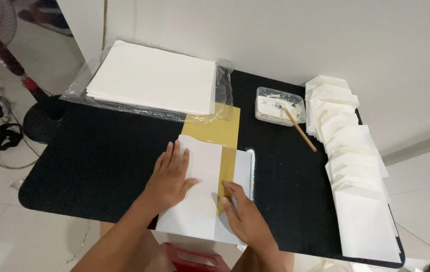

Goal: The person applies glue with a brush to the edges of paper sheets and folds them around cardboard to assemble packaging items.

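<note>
The black table (99, 166) is being viewed steeply from above by one head camera, close in, facing twelve o'clock towards the white wall (300, 35).

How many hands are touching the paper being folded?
2: the left hand lies flat on the folded white sheet; the right hand presses its edge beside the yellow template.

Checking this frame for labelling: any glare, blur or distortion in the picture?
Head view: sharp overall, lit evenly; soft shadows under the left hand and right hand; glare on the clear plastic wrap around the white paper stack; the black table edges bow slightly from the wide lens.
</note>
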